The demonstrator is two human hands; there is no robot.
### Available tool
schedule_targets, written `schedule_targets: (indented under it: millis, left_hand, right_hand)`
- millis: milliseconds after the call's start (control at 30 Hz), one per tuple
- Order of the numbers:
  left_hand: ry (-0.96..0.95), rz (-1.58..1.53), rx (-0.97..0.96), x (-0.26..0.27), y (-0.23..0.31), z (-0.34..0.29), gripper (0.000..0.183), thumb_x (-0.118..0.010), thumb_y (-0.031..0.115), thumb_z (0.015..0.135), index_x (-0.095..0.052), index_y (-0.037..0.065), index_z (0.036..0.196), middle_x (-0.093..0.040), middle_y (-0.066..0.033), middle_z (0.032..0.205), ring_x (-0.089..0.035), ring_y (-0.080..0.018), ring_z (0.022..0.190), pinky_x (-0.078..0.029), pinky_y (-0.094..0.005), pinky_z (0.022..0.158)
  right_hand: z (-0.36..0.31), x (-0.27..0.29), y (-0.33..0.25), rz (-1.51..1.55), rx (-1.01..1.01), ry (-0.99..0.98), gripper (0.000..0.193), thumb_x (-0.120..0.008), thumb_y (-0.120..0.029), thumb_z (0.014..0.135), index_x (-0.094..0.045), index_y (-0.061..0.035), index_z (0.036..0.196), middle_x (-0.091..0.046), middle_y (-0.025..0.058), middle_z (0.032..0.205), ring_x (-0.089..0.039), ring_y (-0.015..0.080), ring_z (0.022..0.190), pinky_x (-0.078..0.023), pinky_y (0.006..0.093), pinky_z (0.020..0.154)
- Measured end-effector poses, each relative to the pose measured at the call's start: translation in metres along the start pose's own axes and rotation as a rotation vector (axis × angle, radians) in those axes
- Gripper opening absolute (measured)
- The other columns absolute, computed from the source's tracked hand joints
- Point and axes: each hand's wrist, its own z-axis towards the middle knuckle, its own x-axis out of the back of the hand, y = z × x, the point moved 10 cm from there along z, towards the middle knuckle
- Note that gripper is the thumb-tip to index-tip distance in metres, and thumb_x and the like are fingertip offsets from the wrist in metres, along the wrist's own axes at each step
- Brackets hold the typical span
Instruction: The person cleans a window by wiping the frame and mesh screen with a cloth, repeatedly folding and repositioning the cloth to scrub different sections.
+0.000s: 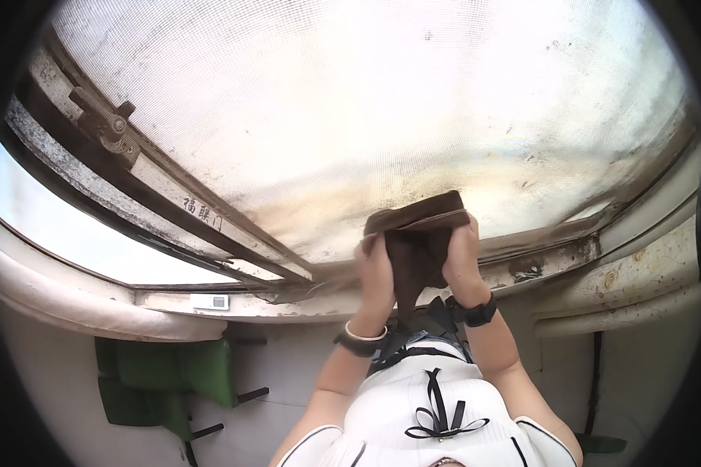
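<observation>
A dark brown cloth (419, 253), folded over along its top, is stretched between my two hands in front of the window. My left hand (376, 268) grips its left side, and my right hand (463, 261) grips the right side. Below the hands a loose part of the cloth hangs down in a point. Right behind it is the lower part of a dusty mesh window screen (327, 132). My fingers are partly hidden by the cloth. Whether the cloth touches the screen I cannot tell.
A brown window frame with a latch (105, 124) runs down the left. On the stained windowsill (288, 310) lies a small white device with a display (209, 302). Padded rolls (623, 292) line the sill at both sides. A green chair (167, 377) stands at lower left.
</observation>
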Motion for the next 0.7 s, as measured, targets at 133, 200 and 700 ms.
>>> schedule_targets:
  millis: [133,200,700]
  left_hand:
    - [-0.417,-0.001,0.004,-0.089,-0.01,-0.01,0.021,-0.048,0.013,0.089,-0.058,-0.005,0.087,-0.059,-0.0051,0.076,-0.052,-0.0089,0.067,-0.042,-0.0244,0.059]
    - [-0.398,-0.064,0.024,-0.101,-0.016,-0.012,0.021,-0.047,0.014,0.089,-0.058,-0.005,0.087,-0.059,-0.0051,0.078,-0.051,-0.0087,0.069,-0.042,-0.024,0.06]
    - [0.172,-0.279,-0.094,0.112,0.018,0.036,0.047,-0.033,0.042,0.092,-0.05,0.003,0.11,-0.054,-0.0098,0.105,-0.054,-0.0204,0.094,-0.046,-0.032,0.079]
  right_hand:
    - [0.017,0.058,-0.046,0.039,0.091,0.116,0.023,-0.04,-0.013,0.088,-0.056,0.0027,0.088,-0.06,0.0099,0.082,-0.057,0.0165,0.071,-0.048,0.0283,0.067]
    - [0.017,0.063,-0.055,0.039,0.122,0.11,0.024,-0.041,-0.015,0.088,-0.056,0.0029,0.088,-0.06,0.01,0.082,-0.058,0.017,0.072,-0.048,0.0287,0.067]
    - [-0.058,-0.149,0.069,-0.047,-0.251,-0.639,0.025,-0.041,0.001,0.079,-0.064,0.0043,0.086,-0.064,0.0083,0.08,-0.057,0.0116,0.073,-0.046,0.022,0.066]
